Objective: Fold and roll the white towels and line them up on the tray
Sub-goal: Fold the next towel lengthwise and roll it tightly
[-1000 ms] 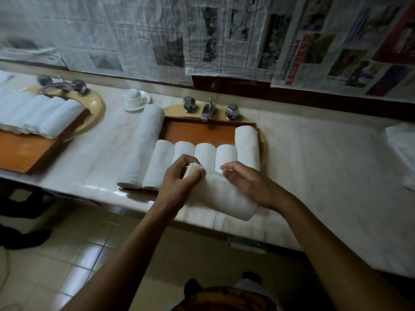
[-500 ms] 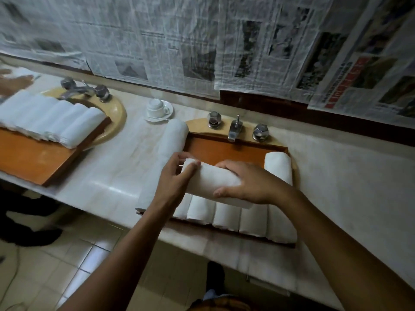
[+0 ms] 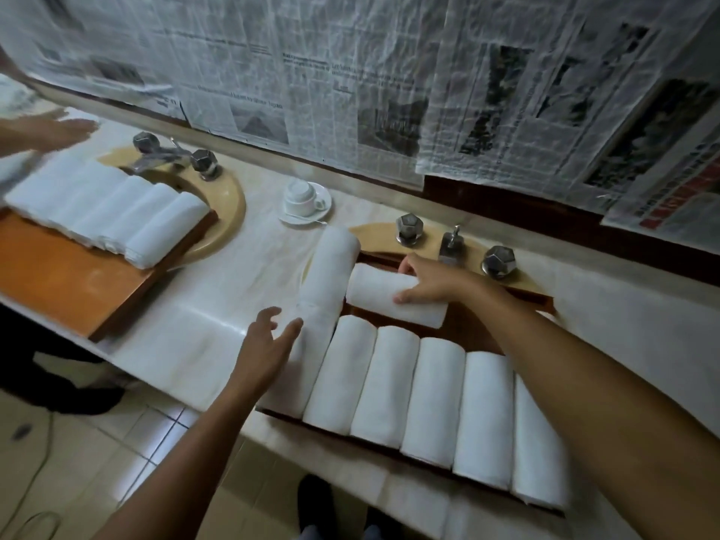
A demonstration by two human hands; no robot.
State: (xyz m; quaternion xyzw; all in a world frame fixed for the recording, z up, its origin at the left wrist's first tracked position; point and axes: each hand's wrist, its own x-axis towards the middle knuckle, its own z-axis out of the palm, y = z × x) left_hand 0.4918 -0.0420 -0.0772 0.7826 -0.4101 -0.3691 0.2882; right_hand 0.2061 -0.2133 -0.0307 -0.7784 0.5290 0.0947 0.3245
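White roll (image 3: pixel 374 292) lies crosswise on the tray (image 3: pixel 465 329), right hand (image 3: pixel 436 280) curled round it; left hand (image 3: pixel 265 348) (fingers spread) hovers nearby.

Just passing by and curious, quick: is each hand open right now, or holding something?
Left hand: open, fingers spread, holding nothing.
Right hand: holding the rolled towel that lies crosswise on the tray.

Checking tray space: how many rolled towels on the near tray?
7: five in the front row, one long roll at left edge, one crosswise roll behind, under the right hand; forearm may hide more.
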